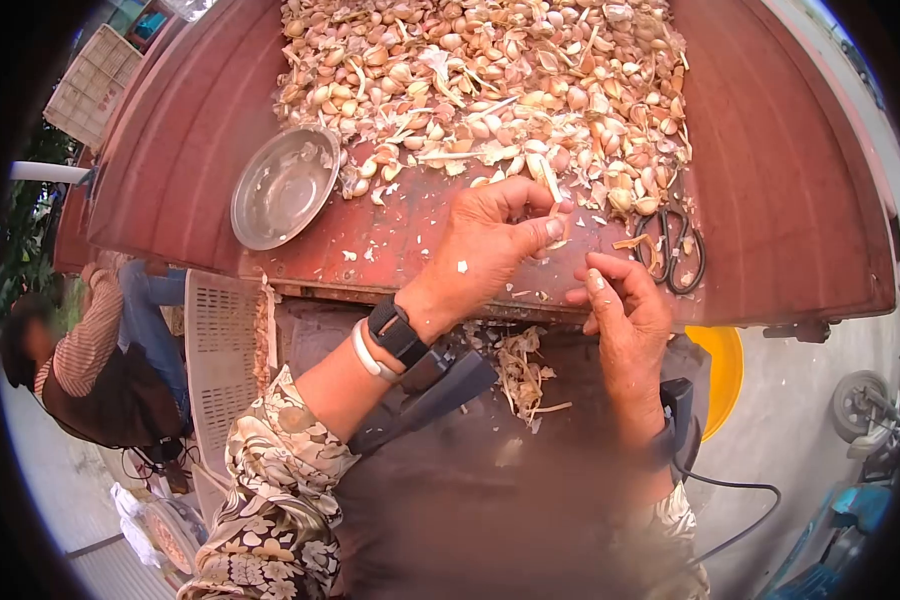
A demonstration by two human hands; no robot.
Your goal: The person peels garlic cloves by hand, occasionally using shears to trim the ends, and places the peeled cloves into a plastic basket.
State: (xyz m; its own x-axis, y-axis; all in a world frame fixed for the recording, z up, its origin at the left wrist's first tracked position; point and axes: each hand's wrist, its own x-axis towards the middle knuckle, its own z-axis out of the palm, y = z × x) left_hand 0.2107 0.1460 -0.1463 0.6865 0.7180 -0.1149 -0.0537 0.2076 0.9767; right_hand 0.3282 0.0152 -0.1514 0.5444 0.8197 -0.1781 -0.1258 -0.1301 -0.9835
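My left hand [495, 243] is closed in a pinch over the front of the red table, thumb against the fingers. A pale sliver shows at its fingertips, too small to name. Just beyond them lies a dry garlic stem [548, 178]. To the right, my right hand [630, 315] is apart from the left, fingers curled and thumb near the index finger; whatever they hold is hidden. A broad pile of garlic cloves [450, 45] with loose skins covers the table beyond both hands. Black-handled scissors [682, 250] lie beside the pile, right of my hands.
A metal bowl [285, 190] sits tilted at the table's left front. Garlic skins [520, 370] lie on my lap. A yellow tub [717, 380] stands below right, a plastic crate [225, 350] below left. Another person [110, 370] sits at the left.
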